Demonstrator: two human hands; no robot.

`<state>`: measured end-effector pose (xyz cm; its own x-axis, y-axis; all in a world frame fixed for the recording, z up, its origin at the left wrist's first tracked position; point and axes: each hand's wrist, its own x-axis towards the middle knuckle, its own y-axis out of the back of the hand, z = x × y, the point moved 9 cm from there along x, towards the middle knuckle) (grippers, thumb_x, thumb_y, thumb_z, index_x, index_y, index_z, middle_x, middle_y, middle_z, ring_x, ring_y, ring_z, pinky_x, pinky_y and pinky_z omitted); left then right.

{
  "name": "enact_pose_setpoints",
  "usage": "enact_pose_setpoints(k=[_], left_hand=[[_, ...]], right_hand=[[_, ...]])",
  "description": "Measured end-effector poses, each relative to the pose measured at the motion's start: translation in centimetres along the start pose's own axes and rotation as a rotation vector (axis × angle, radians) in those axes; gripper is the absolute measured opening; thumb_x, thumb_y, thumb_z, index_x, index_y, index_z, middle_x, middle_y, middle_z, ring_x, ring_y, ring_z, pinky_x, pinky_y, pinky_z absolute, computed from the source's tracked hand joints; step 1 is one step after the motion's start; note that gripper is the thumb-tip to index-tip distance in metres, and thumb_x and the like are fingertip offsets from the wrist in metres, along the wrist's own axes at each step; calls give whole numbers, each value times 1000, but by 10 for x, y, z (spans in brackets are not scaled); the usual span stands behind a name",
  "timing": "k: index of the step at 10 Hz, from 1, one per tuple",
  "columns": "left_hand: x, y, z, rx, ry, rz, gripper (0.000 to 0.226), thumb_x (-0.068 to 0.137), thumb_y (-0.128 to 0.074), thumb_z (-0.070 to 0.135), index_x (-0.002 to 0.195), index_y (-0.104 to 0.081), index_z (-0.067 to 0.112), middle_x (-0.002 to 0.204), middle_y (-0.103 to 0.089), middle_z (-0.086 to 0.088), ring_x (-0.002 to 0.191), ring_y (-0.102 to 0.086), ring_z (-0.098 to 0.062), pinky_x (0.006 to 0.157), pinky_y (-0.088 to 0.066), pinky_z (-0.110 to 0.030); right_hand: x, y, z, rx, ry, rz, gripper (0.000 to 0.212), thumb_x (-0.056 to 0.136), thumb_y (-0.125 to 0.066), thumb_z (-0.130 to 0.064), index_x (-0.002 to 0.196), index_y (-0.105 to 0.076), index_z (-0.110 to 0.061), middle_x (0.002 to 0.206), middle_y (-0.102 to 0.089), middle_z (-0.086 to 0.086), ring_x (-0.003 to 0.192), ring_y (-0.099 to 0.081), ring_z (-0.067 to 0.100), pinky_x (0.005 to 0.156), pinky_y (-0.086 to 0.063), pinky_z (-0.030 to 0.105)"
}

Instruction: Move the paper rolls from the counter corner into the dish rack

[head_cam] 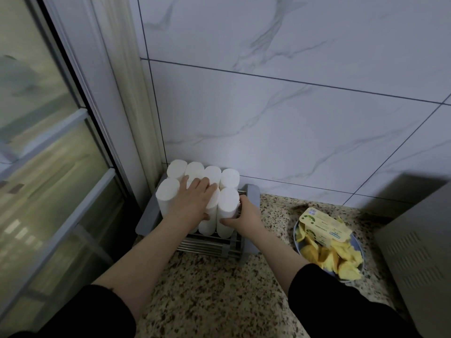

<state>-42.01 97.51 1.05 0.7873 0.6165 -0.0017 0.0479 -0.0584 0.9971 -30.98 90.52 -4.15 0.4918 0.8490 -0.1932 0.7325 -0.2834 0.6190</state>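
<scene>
Clasping front paper roll [227, 211], right grip [244, 215] closed

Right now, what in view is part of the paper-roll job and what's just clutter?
Job:
- paper rolls, standing upright in the rack
- dish rack
- left hand, flat on the rolls
- right hand, gripping the front right roll

Clutter:
- plate of yellow peels
- carton lying on the plate
- metal appliance

Both hands rest on upright paper rolls [228, 208] standing in the dish rack [252, 198].
</scene>
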Motion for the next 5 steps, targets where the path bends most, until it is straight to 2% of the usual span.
enact_pose_setpoints(k=[2, 3, 4, 5], left_hand=[[-2, -4, 3, 18, 37, -38, 89, 79, -68, 36, 147, -15, 16, 144, -29, -6, 136, -27, -27, 117, -7, -48], [-3, -1, 3, 27, 45, -66, 90, 79, -67, 36, 147, -13, 15, 145, -27, -7, 137, -26, -27, 118, -8, -48], [-4, 1, 5, 29, 45, -75, 90, 79, -67, 35, 148, -11, 15, 146, -27, -8, 136, -27, -28, 117, -12, -47], [-6, 3, 5, 1, 58, -117, 92, 79, -69, 33, 148, -11, 14, 148, -27, -8, 137, -26, -28, 117, -16, -45]], right_hand=[[-4, -3, -3, -47, -22, -50, 71, 72, -78, -21, 131, -40, -9, 129, -56, 11, 120, -51, 29, 90, -45, 35], [-7, -4, -6, -112, -41, -89, 72, 73, -76, -15, 133, -37, -9, 129, -55, 11, 120, -51, 28, 91, -45, 35], [-10, -3, -6, -144, -54, -103, 67, 79, -65, -9, 137, -33, -10, 126, -55, 13, 116, -52, 29, 92, -47, 37], [-11, 8, -11, -138, -42, -79, 56, 85, -57, -11, 136, -34, -7, 121, -56, 16, 108, -55, 29, 90, -50, 39]])
